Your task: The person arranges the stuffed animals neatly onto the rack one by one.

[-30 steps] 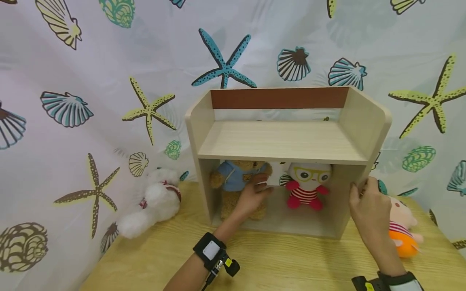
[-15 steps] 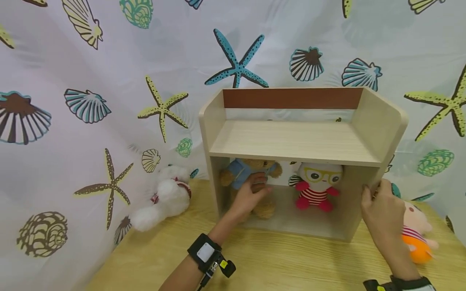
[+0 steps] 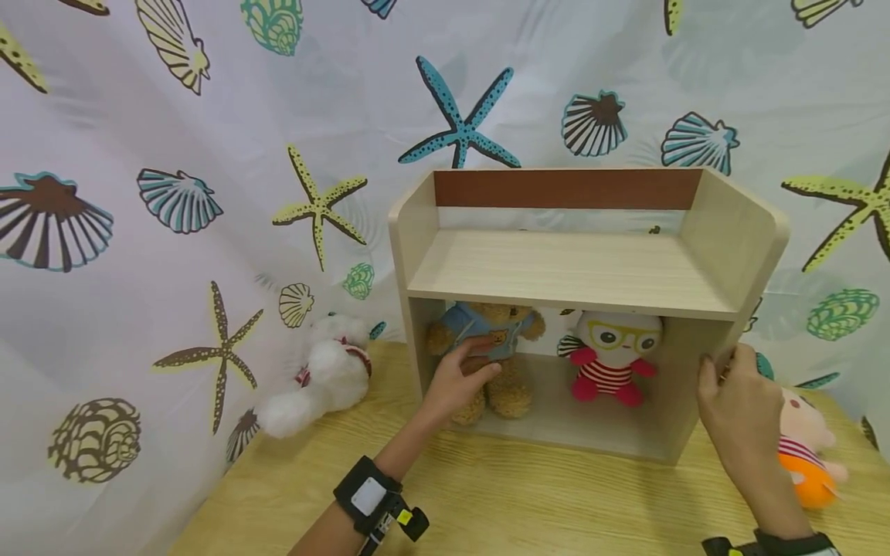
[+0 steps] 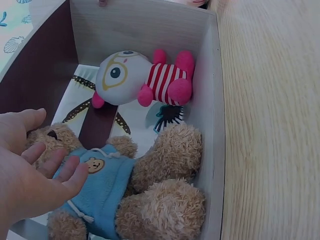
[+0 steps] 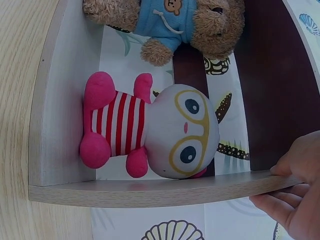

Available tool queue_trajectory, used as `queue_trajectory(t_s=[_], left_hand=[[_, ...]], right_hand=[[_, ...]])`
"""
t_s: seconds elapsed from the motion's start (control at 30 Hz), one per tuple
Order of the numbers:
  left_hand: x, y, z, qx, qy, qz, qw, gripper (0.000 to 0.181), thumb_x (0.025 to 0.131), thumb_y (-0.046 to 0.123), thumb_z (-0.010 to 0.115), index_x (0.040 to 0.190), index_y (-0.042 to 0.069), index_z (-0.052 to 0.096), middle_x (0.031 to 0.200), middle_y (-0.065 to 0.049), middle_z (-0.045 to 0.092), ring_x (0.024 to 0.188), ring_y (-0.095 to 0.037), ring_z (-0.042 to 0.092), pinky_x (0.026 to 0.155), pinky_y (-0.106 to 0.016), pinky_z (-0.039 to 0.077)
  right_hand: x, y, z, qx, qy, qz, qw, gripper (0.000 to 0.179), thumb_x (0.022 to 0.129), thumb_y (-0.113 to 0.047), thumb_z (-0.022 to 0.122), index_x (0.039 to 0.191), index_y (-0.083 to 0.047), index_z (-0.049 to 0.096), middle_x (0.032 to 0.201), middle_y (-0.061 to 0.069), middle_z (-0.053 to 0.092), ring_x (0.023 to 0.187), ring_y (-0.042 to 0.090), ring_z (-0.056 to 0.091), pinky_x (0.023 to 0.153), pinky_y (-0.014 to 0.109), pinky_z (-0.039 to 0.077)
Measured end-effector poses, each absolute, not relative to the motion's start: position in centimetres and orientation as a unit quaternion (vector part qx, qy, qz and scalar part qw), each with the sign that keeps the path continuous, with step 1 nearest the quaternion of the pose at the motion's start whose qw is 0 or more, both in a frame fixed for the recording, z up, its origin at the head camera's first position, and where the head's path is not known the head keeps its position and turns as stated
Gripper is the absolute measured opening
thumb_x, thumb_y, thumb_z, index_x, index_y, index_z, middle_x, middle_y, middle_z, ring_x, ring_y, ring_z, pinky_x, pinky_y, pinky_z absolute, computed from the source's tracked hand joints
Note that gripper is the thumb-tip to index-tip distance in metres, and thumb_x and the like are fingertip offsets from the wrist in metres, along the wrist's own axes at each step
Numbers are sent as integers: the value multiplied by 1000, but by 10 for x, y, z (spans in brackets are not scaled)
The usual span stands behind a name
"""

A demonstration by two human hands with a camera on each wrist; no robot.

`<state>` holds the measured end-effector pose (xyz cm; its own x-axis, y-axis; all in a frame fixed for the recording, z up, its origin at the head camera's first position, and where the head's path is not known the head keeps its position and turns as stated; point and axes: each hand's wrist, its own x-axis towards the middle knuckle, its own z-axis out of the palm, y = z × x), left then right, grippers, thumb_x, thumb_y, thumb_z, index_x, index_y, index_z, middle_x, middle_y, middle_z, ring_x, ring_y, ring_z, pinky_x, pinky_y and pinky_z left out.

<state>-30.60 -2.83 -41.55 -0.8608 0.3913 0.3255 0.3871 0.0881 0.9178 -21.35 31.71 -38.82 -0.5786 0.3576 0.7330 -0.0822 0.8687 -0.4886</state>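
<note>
A brown teddy bear [image 3: 511,386] in a blue hoodie sits at the left of the wooden shelf's [image 3: 570,266] lower compartment. In front of its chest is my left hand [image 3: 455,382], fingers loosely spread; the left wrist view has the fingertips overlapping the blue hoodie [image 4: 97,187]. To the bear's right sits a plush doll [image 3: 612,359] with yellow glasses, a striped body and pink limbs. My right hand [image 3: 744,405] grips the front edge of the shelf's right side panel, with the thumb inside and curled fingers outside in the right wrist view.
A white fluffy plush toy [image 3: 327,378] rests on the wooden table [image 3: 556,502] left of the shelf. Right of it lies a plush toy in orange and stripes [image 3: 806,455], partly behind my right arm. A shell-printed cloth [image 3: 334,93] hangs behind.
My left hand has drawn back a little to the left from the bear, whose legs now show more. The head view has turned slightly left. My right hand keeps its grip on the panel.
</note>
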Motion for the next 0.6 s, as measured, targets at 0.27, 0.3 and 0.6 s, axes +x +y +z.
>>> queue_trajectory(t_s=[0.27, 0.3, 0.6], left_hand=[[-290, -49, -408, 269, 731, 626, -14, 52, 97, 14, 67, 143, 1, 48, 142, -21, 50, 129, -41, 48, 98, -46, 48], [-289, -52, -407, 272, 728, 629, -17, 51, 97, 12, 67, 143, 0, 48, 142, -21, 50, 129, -41, 48, 98, -46, 48], [-287, -77, -412, 254, 717, 648, -36, 51, 95, 4, 67, 141, -3, 47, 137, -26, 51, 125, -42, 51, 98, -44, 47]], right_hand=[[-213, 316, -387, -75, -853, 242, 457, 26, 94, -8, 61, 102, 15, 52, 75, 37, 58, 58, 56, 54, 52, 66, 42], [-213, 316, -387, -75, -852, 241, 459, 26, 94, -8, 61, 102, 15, 52, 75, 37, 57, 57, 56, 53, 52, 67, 42], [-214, 318, -388, -71, -850, 236, 466, 25, 93, -8, 60, 100, 15, 51, 72, 36, 57, 55, 56, 52, 51, 66, 40]])
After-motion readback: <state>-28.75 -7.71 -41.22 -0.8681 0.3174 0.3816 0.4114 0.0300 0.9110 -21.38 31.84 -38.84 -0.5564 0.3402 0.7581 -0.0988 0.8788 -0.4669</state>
